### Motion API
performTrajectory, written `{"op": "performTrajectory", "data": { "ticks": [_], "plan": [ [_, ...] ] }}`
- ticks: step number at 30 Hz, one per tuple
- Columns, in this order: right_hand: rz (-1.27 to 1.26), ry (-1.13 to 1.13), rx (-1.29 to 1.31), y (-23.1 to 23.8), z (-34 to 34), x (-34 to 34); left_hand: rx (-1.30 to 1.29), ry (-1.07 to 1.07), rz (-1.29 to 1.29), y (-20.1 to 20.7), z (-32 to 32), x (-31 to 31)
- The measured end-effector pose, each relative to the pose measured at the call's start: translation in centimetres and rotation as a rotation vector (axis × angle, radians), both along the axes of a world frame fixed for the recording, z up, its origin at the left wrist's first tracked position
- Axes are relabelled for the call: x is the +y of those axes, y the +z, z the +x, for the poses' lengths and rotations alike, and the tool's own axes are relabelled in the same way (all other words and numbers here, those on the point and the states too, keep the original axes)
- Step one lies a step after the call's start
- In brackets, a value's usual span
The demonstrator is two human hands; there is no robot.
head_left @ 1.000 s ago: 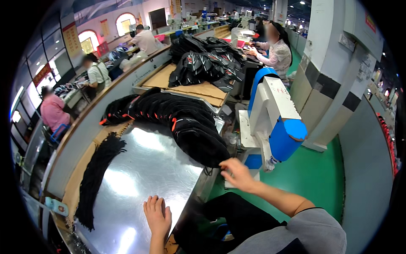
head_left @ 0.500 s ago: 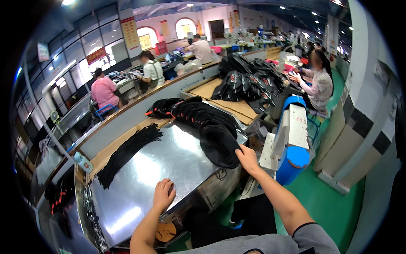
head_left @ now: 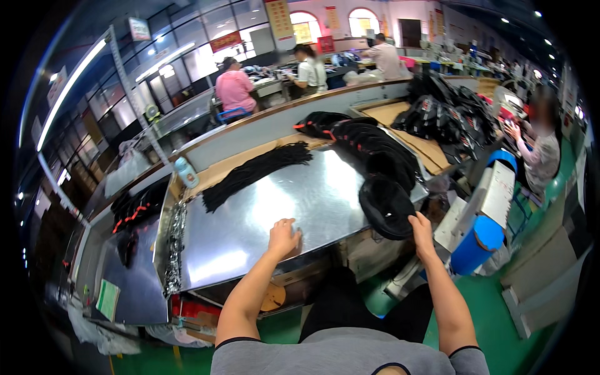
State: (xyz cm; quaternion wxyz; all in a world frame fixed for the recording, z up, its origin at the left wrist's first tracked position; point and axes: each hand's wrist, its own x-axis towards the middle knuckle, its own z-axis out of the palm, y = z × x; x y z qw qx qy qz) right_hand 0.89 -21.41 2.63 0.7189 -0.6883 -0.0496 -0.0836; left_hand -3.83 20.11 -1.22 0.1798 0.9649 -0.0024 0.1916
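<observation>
Looking down, I see my grey shirt (head_left: 331,350) and dark trousers (head_left: 340,306) closest to me, with the green floor (head_left: 275,344) beneath. My left hand (head_left: 284,239) rests on the metal surface (head_left: 300,200) near its front edge, palm down and holding nothing, its thumb apart from the other fingers. My right hand (head_left: 423,234) has its fingers clamped on the rim of a round black piece (head_left: 386,212), which lies at the surface's right end and juts past the front edge.

Right of that hand stands a white machine (head_left: 490,197) with blue ends. Off to the left, a lower surface (head_left: 134,275) carries a green-and-white booklet (head_left: 108,300) and more black pieces with red trim (head_left: 139,209). Behind my held piece, a curved row of black pieces (head_left: 369,140) overlaps toward the back. A bundle of black cords (head_left: 256,172) lies along the surface's rear left, with a pale blue bottle (head_left: 186,173) just beyond its left end.

Farther back, a dark heap (head_left: 447,115) sits on cardboard (head_left: 415,139), near a seated person (head_left: 542,153) at the right. Past the low partition (head_left: 269,128), I see three other people, one in a pink top (head_left: 235,90), before arched windows (head_left: 364,24).
</observation>
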Motion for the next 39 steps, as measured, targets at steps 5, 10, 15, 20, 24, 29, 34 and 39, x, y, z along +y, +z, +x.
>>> {"op": "performTrajectory", "data": {
  "ticks": [5, 10, 15, 20, 24, 29, 34, 39],
  "plan": [
    [0.025, 0.047, 0.005, -2.0, 1.1, -0.3, 0.076, 0.442, 0.117, -0.3, -1.7, 9.7],
    [0.072, 0.026, 0.072, -0.6, -0.1, 0.3, -0.063, 0.515, 0.171, -1.3, 2.5, 17.7],
    [0.037, -0.066, 0.167, -0.8, -0.9, 0.6, -0.109, 0.658, 0.177, -1.5, 9.1, 24.9],
    [0.073, -0.146, 0.250, -0.2, -1.3, 1.7, -0.234, 0.699, 0.252, -1.9, 15.1, 31.3],
    [0.054, -0.225, 0.297, 0.8, -1.8, 2.0, -0.242, 0.639, 0.247, -1.3, 17.2, 31.9],
    [-0.045, -0.149, 0.252, 1.9, -0.3, 3.7, -0.414, 0.546, 0.197, -5.8, 16.8, 39.2],
    [-0.171, -0.077, 0.138, 4.0, -0.9, 5.1, -0.224, 0.666, 0.027, -2.7, 11.8, 33.4],
    [-0.106, -0.105, 0.126, 3.7, -1.6, 4.1, -0.205, 0.362, -0.479, -5.3, 6.1, 22.7]
  ]
}}
